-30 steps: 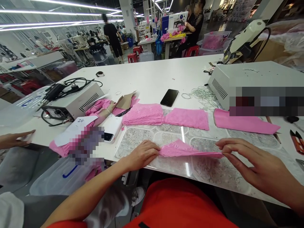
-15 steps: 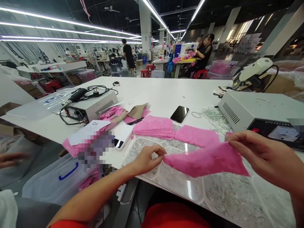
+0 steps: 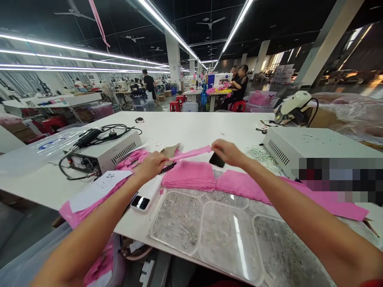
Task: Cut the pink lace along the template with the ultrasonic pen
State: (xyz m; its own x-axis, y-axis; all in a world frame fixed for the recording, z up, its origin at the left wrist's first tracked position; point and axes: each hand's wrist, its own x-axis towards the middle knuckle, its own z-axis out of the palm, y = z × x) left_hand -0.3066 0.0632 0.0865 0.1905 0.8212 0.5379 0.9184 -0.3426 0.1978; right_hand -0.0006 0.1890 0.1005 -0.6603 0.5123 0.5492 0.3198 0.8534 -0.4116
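Observation:
A narrow-looking piece of pink fabric (image 3: 193,153) is stretched between my two hands, seen nearly edge-on. My left hand (image 3: 153,164) pinches its left end, and my right hand (image 3: 229,152) pinches the right end. Just below it lies a neat stack of pink fabric pieces (image 3: 189,176) with wavy edges. Beside that, a second, lower stack of pink fabric (image 3: 241,185) is partly covered by my right forearm. More pink fabric (image 3: 344,208) lies to the right beyond that forearm. A black phone (image 3: 217,160) is partly hidden behind my right hand.
Grey-white control boxes stand left (image 3: 119,149) and right (image 3: 317,145). A paper marked 24 (image 3: 100,189) lies on pink fabric at the left. A white device (image 3: 141,202), a black pen (image 3: 168,168) and pale elastic loops (image 3: 261,159) are nearby. A marbled mat (image 3: 227,239) covers the front.
Both hands have moved forward and left with the pink fabric, which is now pulled straight above the stack. Pink fabric now lies at the right. A hand at the left edge has left view.

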